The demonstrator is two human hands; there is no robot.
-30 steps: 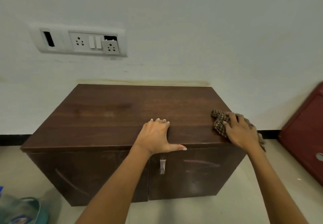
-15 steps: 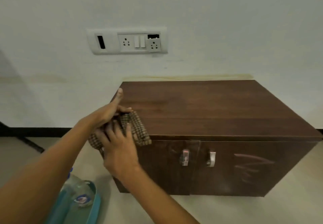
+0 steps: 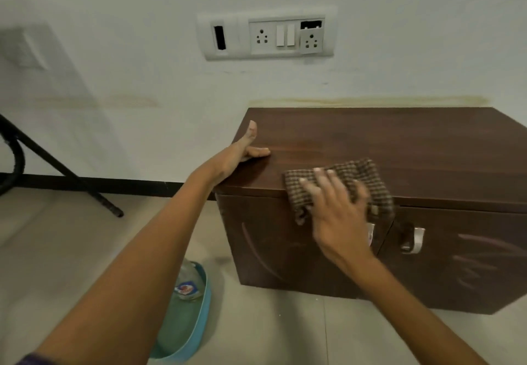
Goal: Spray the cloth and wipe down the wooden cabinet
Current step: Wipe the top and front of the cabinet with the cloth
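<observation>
Your left hand rests on the left edge of the cabinet top, thumb up, holding nothing | your right hand, blurred, presses the cloth with flat, spread fingers | cloth drapes over the top's front edge, above the left door | bottle on the floor left of the cabinet

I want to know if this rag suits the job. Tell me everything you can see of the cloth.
The cloth is a woven rag in a brown-and-tan check, crumpled and soft-looking. It lies on top of the wooden cabinet, near its front left, one end drooping over the front edge. The right hand presses on it with spread fingers, blurred. Whether it is damp cannot be told.
</observation>
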